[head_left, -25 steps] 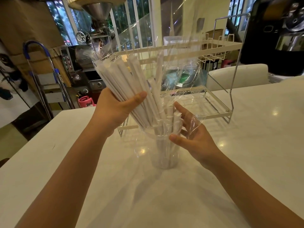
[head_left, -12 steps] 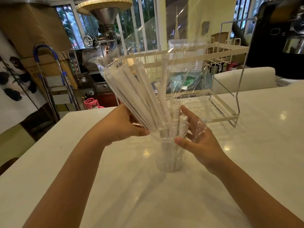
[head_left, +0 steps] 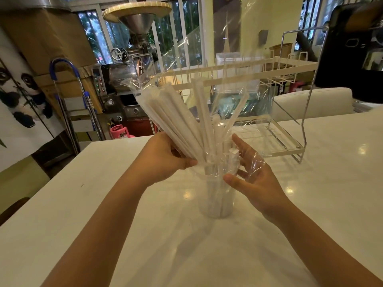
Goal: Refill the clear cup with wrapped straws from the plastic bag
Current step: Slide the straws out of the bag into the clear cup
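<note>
A clear cup (head_left: 216, 201) stands on the white table (head_left: 186, 245) and holds several wrapped straws upright. Above it, my left hand (head_left: 165, 158) grips a bundle of white wrapped straws (head_left: 176, 123) still inside the clear plastic bag (head_left: 228, 79), tilted with its lower end at the cup's mouth. My right hand (head_left: 250, 175) is beside the cup's rim on the right, fingers spread, with a fold of the bag's film lying over its fingers. Several straws fan out loosely inside the bag above the cup.
A white wire dish rack (head_left: 275, 125) stands on the table just behind the cup and hands. A black machine (head_left: 352, 44) sits at the far right. Beyond the table's left edge are a metal grinder with a funnel (head_left: 136, 27), a blue-handled trolley (head_left: 68, 100) and a pink canister (head_left: 121, 131).
My left hand has slid lower down the straw bundle, toward the cup's rim. The right hand has stayed beside the cup. The view has shifted slightly.
</note>
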